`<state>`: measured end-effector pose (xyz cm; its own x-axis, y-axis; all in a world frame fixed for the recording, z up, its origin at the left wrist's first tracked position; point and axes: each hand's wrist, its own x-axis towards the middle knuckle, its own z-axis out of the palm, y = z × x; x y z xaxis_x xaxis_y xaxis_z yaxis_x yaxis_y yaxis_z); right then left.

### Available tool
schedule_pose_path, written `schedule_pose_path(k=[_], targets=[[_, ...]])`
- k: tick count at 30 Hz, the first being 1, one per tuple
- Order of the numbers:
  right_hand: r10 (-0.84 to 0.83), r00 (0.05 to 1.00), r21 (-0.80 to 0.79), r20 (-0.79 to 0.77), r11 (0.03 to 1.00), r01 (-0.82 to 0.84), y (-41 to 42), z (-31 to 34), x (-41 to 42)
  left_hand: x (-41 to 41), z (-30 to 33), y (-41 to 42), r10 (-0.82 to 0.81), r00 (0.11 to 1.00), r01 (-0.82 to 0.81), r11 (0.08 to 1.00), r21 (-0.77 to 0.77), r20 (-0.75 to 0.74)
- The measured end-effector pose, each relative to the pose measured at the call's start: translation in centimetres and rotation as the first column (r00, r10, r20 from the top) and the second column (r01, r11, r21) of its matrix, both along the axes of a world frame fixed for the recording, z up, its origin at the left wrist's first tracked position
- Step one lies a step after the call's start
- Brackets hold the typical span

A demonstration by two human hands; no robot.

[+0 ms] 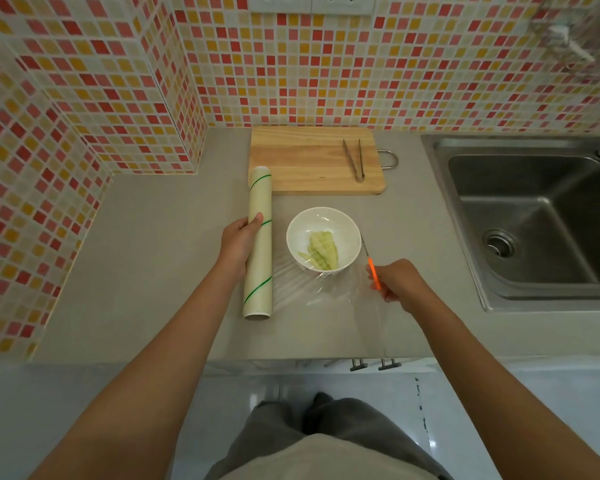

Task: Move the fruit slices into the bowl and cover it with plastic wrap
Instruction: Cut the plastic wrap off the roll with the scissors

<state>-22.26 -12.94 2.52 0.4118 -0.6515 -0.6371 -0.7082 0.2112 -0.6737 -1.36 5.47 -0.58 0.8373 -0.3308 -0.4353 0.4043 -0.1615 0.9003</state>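
A white bowl (321,221) stands on the grey counter with pale green fruit slices (321,255) inside. A long roll of plastic wrap (260,268) lies left of the bowl, and my left hand (238,239) grips it at mid-length. A clear sheet of wrap (329,292) stretches from the roll across the bowl's near side toward the right. My right hand (397,282) holds orange-handled scissors (371,263) just right of the bowl, with the blades pointing away along the sheet's right side.
A wooden cutting board (302,161) lies behind the bowl with metal tongs (355,159) on it. A steel sink (534,216) fills the right side. Tiled walls stand behind and at the left. The counter's front edge (291,358) is near my body.
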Motion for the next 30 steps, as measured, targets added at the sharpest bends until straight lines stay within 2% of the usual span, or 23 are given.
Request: schedule_pose_path(k=[3,7,11,16,18,22,27,30], targets=[[0.006,0.994,0.13,0.105,0.991,-0.02,2.6,2.0,-0.7,-0.1,0.0,0.1,0.0,1.0,0.0,1.0,-0.014,0.004],[0.155,0.96,0.285,0.235,0.933,-0.221,7.5,3.1,-2.9,-0.3,0.0,0.0,0.008,1.0,-0.008,1.0,-0.023,0.004],[0.267,0.957,0.379,0.114,0.878,-0.291,11.6,3.5,-4.5,-0.5,0.3,0.0,0.014,1.0,-0.014,1.0,-0.012,0.003],[0.419,0.904,0.36,-0.089,0.859,-0.363,13.9,3.3,-5.6,-0.5,0.7,-0.1,0.01,1.0,-0.01,1.0,0.001,0.017],[0.431,0.895,0.382,-0.112,0.85,-0.362,14.1,2.9,-5.9,-0.5,0.8,-0.1,0.009,1.0,-0.009,1.0,0.004,0.021],[0.425,0.904,0.425,-0.046,0.827,-0.367,14.6,2.1,-4.9,-0.4,1.3,-0.2,0.001,1.0,-0.001,1.0,0.003,0.029],[0.383,0.917,0.424,0.111,0.816,-0.393,14.9,1.6,-2.2,-0.5,1.6,-0.2,-0.004,0.999,0.004,1.0,0.001,0.032],[0.366,0.919,0.413,0.147,0.821,-0.393,15.1,1.2,-1.4,-0.5,1.7,-0.2,-0.006,0.999,0.006,1.0,0.017,0.033]])
